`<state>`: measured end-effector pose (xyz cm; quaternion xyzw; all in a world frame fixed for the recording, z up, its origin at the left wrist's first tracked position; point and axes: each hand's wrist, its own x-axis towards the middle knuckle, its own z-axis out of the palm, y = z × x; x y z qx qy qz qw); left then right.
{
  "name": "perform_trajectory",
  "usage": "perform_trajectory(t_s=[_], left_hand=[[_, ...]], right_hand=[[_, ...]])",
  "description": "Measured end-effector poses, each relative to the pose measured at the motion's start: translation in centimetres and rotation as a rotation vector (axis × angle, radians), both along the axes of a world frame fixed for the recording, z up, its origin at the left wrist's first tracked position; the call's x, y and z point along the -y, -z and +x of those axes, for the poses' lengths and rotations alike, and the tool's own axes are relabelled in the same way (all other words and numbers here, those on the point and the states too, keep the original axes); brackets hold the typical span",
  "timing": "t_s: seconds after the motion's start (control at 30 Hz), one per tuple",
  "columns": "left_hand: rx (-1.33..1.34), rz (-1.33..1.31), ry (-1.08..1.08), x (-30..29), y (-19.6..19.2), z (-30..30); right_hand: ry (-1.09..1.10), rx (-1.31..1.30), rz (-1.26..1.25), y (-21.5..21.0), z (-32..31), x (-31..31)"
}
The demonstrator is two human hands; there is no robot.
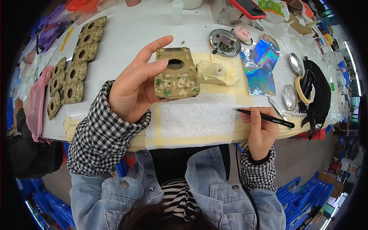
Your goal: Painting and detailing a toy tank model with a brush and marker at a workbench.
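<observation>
A camouflage-painted model tank hull (177,85) with a round hole in its top is gripped in my left hand (130,86), thumb on its upper face beside the hole. It is held above the table, over the far part of a white sheet (188,120) scattered with tiny specks. My right hand (263,132) pinches black tweezers (270,117), their tips pointing left over the sheet's right side. Whether the tips hold a speck is too small to tell. Just right of the hull lies a cream, tape-wrapped block (213,79) with a small round piece on top.
Several more camouflage hulls (78,71) lie in rows at left. Beyond the block are a round dish (214,36) of small dark parts and a red-cased phone (249,8). To the right lie a shiny holographic pouch (257,78), a tape roll (299,90) and a black cloth item (324,88).
</observation>
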<state>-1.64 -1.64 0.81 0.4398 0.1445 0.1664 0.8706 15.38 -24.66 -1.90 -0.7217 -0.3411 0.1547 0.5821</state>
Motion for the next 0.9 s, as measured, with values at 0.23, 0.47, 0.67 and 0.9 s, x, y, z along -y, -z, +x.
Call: perform_trajectory(t_s=[0.23, 0.47, 0.67, 0.9], left_hand=[[-0.006, 0.005, 0.011, -0.02, 0.10, 0.05], [-0.007, 0.006, 0.003, 0.02, 0.06, 0.00], [0.001, 0.008, 0.001, 0.03, 0.11, 0.01], [0.004, 0.005, 0.002, -0.05, 0.14, -0.06]], right_hand=[[-0.001, 0.001, 0.006, 0.27, -0.06, -0.07], [-0.003, 0.008, -0.001, 0.28, -0.17, -0.18], [-0.018, 0.031, -0.009, 0.37, -0.11, -0.13], [-0.014, 0.015, 0.016, 0.51, -0.20, -0.19]])
